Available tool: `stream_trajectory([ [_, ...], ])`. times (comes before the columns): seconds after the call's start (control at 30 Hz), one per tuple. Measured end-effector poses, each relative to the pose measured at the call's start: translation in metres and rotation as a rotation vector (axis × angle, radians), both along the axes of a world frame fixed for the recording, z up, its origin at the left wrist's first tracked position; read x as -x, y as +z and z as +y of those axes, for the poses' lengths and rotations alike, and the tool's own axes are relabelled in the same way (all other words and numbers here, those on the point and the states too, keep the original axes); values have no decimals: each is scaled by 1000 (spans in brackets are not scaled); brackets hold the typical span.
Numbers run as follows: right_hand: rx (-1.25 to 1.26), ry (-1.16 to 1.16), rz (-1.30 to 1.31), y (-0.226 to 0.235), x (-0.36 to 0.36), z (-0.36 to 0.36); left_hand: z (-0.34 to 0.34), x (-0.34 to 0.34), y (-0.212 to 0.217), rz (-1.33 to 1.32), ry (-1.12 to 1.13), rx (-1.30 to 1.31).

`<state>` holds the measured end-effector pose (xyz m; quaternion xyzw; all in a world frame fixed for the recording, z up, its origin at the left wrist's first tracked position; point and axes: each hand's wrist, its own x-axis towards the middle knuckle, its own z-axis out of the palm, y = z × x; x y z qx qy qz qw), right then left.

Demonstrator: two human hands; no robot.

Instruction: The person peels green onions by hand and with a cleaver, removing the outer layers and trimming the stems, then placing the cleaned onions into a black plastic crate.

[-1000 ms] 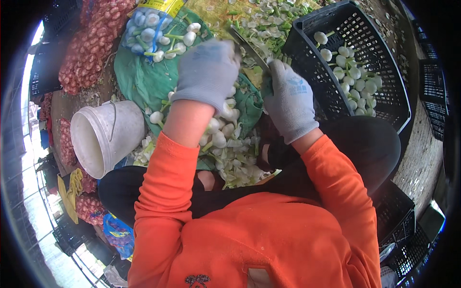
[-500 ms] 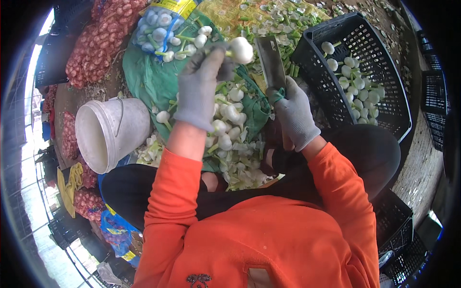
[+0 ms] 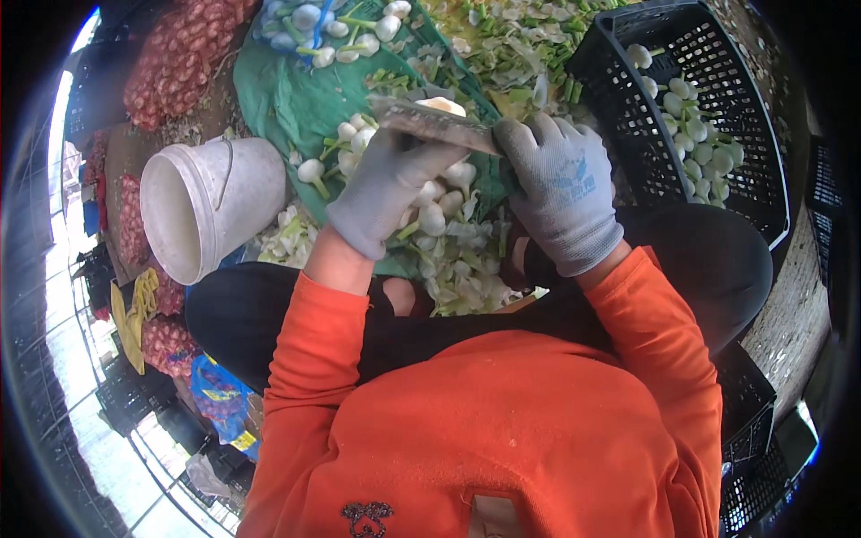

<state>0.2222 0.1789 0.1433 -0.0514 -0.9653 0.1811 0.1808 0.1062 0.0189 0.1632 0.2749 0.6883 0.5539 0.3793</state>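
Observation:
My gloved left hand (image 3: 387, 186) is closed round a white garlic bulb (image 3: 443, 106), partly hidden behind the blade. In my gloved right hand (image 3: 563, 184) is a cleaver (image 3: 435, 125), its handle covered by the fingers. The blade lies crosswise over the bulb and my left fingers, pointing left. Whether its edge touches the bulb I cannot tell. Below my hands, between my legs, lies a heap of garlic bulbs (image 3: 432, 218) with stems, on peelings (image 3: 471, 282). A loose bulb (image 3: 311, 171) rests left of my left hand on a green sack (image 3: 285, 106).
To the right stands a black plastic crate (image 3: 623, 134) with trimmed bulbs (image 3: 704, 148) in it. A white bucket (image 3: 242, 193) lies tilted at the left, near red net sacks of bulbs (image 3: 184, 58). Cut stems and skins (image 3: 525, 58) cover the ground ahead.
My left hand has come down and turned with the bulb. The cleaver has swung from upright to crosswise over the bulb, and my right hand has turned with its back upward.

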Motion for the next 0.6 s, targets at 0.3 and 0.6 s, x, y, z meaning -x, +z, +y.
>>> stream_trajectory([
  [0.3,-119,136,126,3,-2,-14,-19,-4,-16,788,-94,224],
  [0.6,-198,117,140,-15,1,-10,-25,-14,-14,429,-15,107],
])
